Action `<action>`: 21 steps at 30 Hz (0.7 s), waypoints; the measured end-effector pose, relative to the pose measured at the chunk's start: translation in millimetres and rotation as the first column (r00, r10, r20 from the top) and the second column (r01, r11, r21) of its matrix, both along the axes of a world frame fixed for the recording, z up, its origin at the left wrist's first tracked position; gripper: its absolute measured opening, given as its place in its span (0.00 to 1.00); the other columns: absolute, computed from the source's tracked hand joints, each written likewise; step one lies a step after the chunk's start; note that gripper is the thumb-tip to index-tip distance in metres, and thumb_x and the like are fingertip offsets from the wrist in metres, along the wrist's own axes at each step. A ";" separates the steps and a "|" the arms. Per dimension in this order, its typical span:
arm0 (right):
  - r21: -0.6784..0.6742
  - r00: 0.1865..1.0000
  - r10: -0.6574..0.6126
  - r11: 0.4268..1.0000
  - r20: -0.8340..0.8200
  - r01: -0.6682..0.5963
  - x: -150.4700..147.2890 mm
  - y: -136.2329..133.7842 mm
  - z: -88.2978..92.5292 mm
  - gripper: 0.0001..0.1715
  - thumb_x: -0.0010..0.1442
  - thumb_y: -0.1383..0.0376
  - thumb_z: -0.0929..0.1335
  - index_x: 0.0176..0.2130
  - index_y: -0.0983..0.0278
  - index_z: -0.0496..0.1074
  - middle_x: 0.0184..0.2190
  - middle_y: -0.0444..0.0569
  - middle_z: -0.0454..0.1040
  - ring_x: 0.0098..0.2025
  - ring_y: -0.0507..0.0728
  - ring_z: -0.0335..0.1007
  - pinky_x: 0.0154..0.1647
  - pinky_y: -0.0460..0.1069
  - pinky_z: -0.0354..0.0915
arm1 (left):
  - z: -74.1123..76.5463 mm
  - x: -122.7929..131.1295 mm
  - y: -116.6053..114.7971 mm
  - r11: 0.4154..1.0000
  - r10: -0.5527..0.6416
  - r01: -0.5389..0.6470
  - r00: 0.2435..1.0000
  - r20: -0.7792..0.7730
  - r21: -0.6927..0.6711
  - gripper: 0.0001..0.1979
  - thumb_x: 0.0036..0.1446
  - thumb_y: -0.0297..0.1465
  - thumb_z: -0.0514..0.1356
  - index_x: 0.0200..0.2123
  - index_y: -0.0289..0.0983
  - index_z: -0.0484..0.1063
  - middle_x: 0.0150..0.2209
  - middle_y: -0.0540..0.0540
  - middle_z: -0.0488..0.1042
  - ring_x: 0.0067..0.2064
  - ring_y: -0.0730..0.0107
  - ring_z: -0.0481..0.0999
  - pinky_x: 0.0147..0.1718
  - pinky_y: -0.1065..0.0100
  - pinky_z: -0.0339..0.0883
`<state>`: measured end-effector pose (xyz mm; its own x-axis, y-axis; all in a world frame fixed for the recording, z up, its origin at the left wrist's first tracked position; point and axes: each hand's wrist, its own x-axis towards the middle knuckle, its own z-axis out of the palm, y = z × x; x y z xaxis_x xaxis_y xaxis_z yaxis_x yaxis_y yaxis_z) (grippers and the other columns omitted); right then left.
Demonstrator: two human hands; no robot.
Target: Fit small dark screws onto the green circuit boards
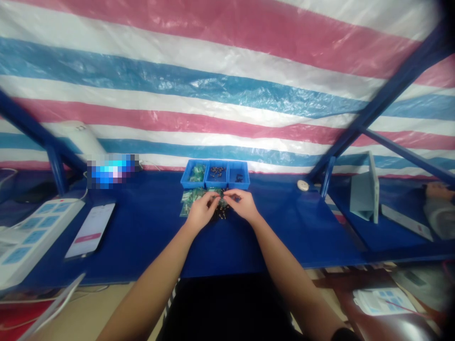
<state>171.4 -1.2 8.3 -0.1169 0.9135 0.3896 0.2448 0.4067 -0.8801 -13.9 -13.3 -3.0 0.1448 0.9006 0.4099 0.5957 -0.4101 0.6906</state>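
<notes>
Head view shows a person at a blue table (284, 227), and the two bare hands work close together in the middle of it. The left hand (202, 211) and the right hand (242, 206) come from both sides, and their fingertips (217, 200) almost meet above a small green packet (215, 192). The fingers are curled and nearly closed, like a pinch, but the picture is too small, so I cannot tell if they really have hold of the packet or of some small part. The packet lies just in front of the fingertips, about the same from both hands, and its long axis I cannot tell. Just under the hands is a loose heap of dark metal pins (221, 214), and on the left side lie more green packets (190, 201), nearer to the left hand. Behind them stands a blue three-compartment tray (215, 165): the left compartment holds green packets (197, 173), the middle one small brass-coloured parts (217, 171), and the right one only a few dark parts (239, 178). At the far right, a co-worker's hand (437, 191) rests apart.
</notes>
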 end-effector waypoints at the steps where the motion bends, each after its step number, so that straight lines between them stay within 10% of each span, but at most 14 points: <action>1: -0.005 1.000 0.003 1.000 0.003 -0.003 0.0 0.0 0.1 0.13 0.56 0.60 0.71 0.39 0.62 0.79 0.35 0.49 0.81 0.31 0.55 0.74 0.35 0.49 0.71 | 0.5 0.1 -0.1 1.000 0.000 0.000 1.000 0.000 0.003 0.13 0.63 0.41 0.55 0.44 0.40 0.72 0.27 0.52 0.75 0.27 0.72 0.73 0.30 0.70 0.66; 15: -0.162 0.983 -0.136 0.980 -0.122 0.115 5.4 14.2 -12.1 0.16 0.54 0.57 0.72 0.40 0.64 0.79 0.35 0.51 0.81 0.36 0.58 0.78 0.42 0.53 0.74 | 4.7 -1.5 -1.6 0.998 0.064 -0.063 0.997 -0.034 0.030 0.14 0.66 0.40 0.51 0.42 0.41 0.72 0.31 0.50 0.77 0.29 0.69 0.76 0.30 0.71 0.66; 21: -0.138 0.934 -0.097 0.989 -0.343 0.053 14.5 27.5 -18.6 0.37 0.54 0.57 0.72 0.61 0.62 0.64 0.58 0.55 0.70 0.46 0.59 0.77 0.46 0.55 0.74 | 3.6 -0.8 -0.9 0.999 0.037 -0.035 0.997 -0.070 0.020 0.13 0.65 0.40 0.51 0.40 0.42 0.72 0.29 0.50 0.76 0.27 0.70 0.73 0.29 0.71 0.64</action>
